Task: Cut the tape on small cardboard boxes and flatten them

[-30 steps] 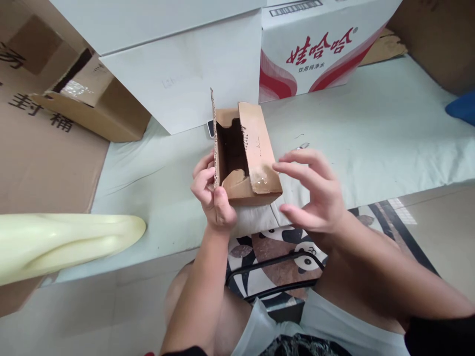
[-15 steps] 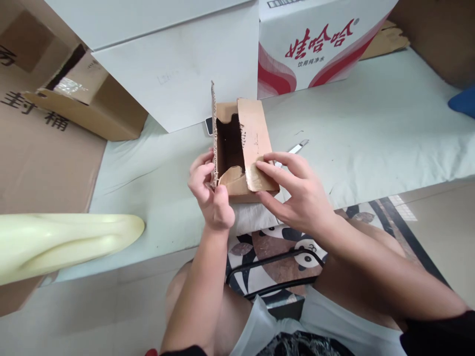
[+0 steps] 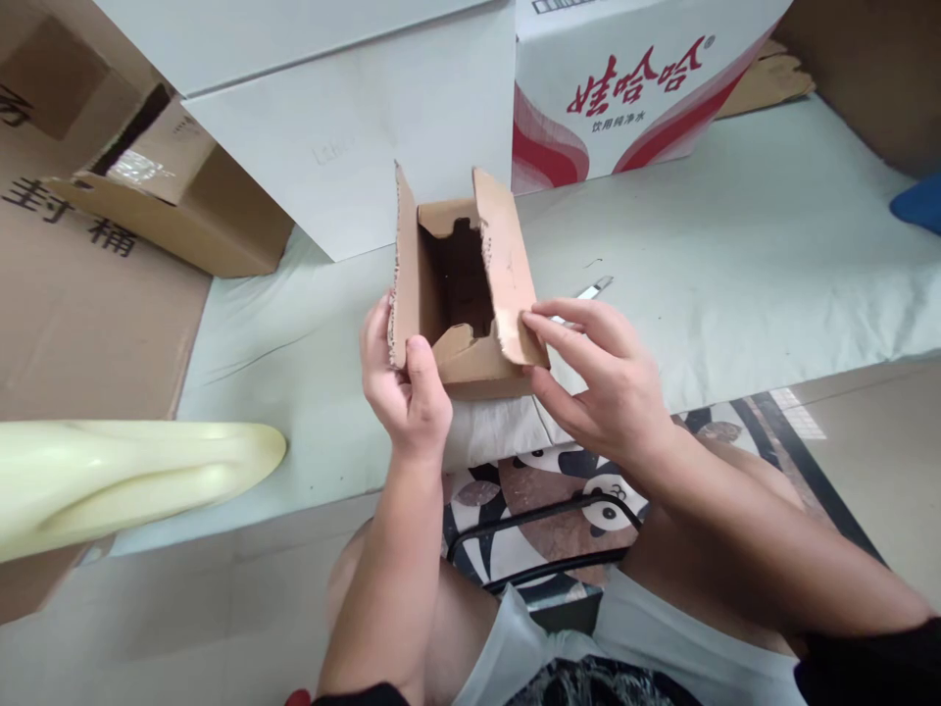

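Note:
A small brown cardboard box [image 3: 476, 365] stands open at the near edge of a pale green cloth-covered surface [image 3: 735, 245]. My left hand [image 3: 401, 382] pinches the box's left flap, thumb on its inner face, and holds it tilted outward. My right hand [image 3: 599, 378] grips the lower corner of the right flap between thumb and fingers. The dark inside of the box shows between the two flaps. A small torn flap lies at the box's near end.
A large white carton [image 3: 345, 127] and a white-and-red printed carton [image 3: 624, 88] stand just behind the box. Brown cardboard boxes [image 3: 176, 196] are at the left. A small silvery object [image 3: 592, 289] lies on the cloth. A pale yellow shape [image 3: 124, 476] juts in at left.
My left hand has pulled the left flap outward, widening the opening. My right hand moved in from the air and took hold of the right flap's corner.

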A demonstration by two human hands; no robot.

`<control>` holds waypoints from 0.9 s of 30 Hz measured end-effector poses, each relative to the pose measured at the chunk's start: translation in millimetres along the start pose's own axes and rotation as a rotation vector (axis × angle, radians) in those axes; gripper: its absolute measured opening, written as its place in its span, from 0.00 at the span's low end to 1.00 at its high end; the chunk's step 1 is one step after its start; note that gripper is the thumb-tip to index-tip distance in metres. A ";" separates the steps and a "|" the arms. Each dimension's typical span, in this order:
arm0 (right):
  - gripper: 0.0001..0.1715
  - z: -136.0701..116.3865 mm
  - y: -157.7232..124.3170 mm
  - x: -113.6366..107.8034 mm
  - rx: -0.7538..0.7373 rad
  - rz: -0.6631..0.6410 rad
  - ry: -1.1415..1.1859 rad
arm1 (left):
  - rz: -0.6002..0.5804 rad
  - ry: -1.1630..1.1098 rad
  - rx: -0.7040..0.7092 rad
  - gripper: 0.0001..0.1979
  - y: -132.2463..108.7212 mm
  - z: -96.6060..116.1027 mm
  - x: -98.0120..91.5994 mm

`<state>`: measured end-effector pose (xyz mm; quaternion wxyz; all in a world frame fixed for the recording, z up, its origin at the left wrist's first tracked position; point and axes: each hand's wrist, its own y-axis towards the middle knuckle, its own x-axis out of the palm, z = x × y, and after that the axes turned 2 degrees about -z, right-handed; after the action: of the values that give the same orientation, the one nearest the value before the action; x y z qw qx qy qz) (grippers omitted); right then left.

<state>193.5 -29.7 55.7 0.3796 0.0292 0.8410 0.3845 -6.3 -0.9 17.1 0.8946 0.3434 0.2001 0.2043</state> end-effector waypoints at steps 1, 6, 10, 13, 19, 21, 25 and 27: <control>0.29 0.4 0.1 -1.0 0.014 0.009 -0.023 | 0.010 -0.011 -0.003 0.21 -0.1 -0.2 -0.6; 0.39 6.9 -4.0 -0.6 0.094 0.045 -0.066 | -0.006 -0.023 0.005 0.23 -0.6 15.1 -0.1; 0.39 16.4 -7.4 2.5 0.160 0.022 -0.065 | -0.073 -0.041 0.028 0.25 -0.1 29.6 -1.1; 0.35 21.9 -6.6 3.7 0.205 0.023 -0.060 | -0.111 0.000 0.068 0.24 1.4 34.6 -2.9; 0.29 20.3 -3.8 3.8 0.241 0.018 -0.041 | -0.127 -0.021 0.062 0.19 3.0 38.7 -2.7; 0.29 18.5 -4.1 3.4 0.250 0.012 -0.016 | -0.119 0.007 0.087 0.19 2.8 39.2 -2.4; 0.32 18.2 -5.6 1.9 0.245 -0.019 0.048 | -0.108 0.068 0.087 0.19 2.7 38.9 -4.0; 0.34 18.7 -6.3 1.2 0.217 -0.009 0.058 | -0.096 0.071 0.063 0.19 3.4 38.4 -5.6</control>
<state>206.5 -22.1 43.0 0.3516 0.0551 0.8883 0.2903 7.4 -21.9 47.0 0.8844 0.3538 0.2544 0.1669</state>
